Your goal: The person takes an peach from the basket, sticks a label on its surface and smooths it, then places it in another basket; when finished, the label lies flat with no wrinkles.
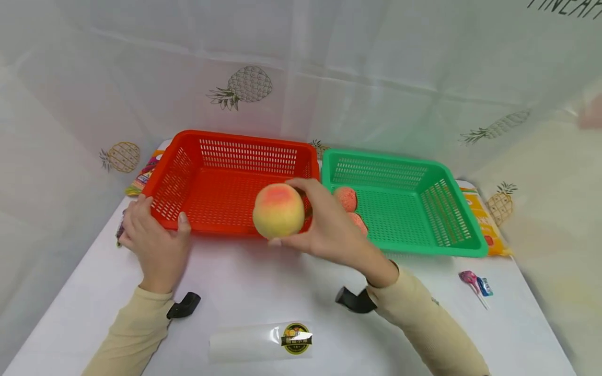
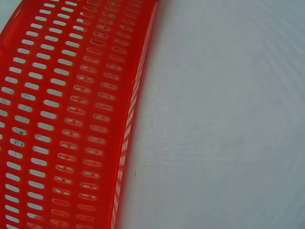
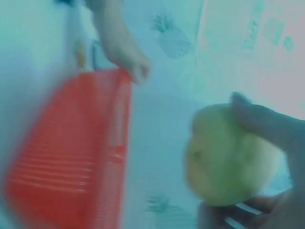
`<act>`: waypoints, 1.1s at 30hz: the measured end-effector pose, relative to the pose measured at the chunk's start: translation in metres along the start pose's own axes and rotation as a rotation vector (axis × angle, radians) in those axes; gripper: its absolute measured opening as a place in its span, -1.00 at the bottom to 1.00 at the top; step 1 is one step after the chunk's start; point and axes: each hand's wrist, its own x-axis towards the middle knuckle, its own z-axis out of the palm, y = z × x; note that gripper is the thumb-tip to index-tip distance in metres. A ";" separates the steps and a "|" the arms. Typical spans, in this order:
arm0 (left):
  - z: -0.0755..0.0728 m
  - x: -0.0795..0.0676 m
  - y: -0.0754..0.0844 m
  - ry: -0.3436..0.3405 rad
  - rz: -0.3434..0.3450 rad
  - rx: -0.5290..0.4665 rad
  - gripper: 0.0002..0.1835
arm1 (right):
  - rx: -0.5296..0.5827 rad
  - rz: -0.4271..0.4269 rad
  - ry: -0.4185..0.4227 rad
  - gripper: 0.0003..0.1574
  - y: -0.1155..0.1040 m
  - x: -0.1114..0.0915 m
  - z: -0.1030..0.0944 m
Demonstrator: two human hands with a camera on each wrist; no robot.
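Observation:
My right hand (image 1: 336, 232) holds a yellow peach (image 1: 278, 211) with a red blush, thumb beneath and fingers around its far side. In the head view the peach overlaps the front rim of the red plastic basket (image 1: 226, 230). The right wrist view, blurred, shows the peach (image 3: 228, 157) between thumb and fingers. At the basket's front left corner, my left hand (image 1: 157, 240) grips the rim, its thumb on the front edge. The left wrist view shows only the slotted basket wall (image 2: 71, 109) and white surface, with no fingers in sight.
Right of the red basket stands a green basket (image 1: 414, 248) with two pinkish-red round fruits (image 1: 346, 199) at its left side. A lollipop (image 1: 468, 278) and a small blue packet (image 1: 484, 286) lie to the right. A clear labelled bag (image 1: 254, 342) lies in front; orange packages (image 1: 489, 224) flank the baskets.

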 end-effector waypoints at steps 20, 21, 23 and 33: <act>-0.006 0.001 -0.006 -0.043 -0.031 -0.008 -0.42 | 0.027 0.132 -0.124 0.04 0.082 -0.108 0.068; -0.005 0.001 -0.006 -0.044 -0.030 -0.010 -0.42 | 0.008 0.129 -0.133 0.04 0.082 -0.108 0.068; -0.003 0.001 -0.004 -0.042 -0.032 -0.018 -0.42 | -0.021 0.122 -0.142 0.03 0.083 -0.109 0.068; 0.002 -0.002 0.000 -0.046 -0.054 -0.100 -0.40 | -0.095 0.057 -0.140 0.05 0.086 -0.113 0.069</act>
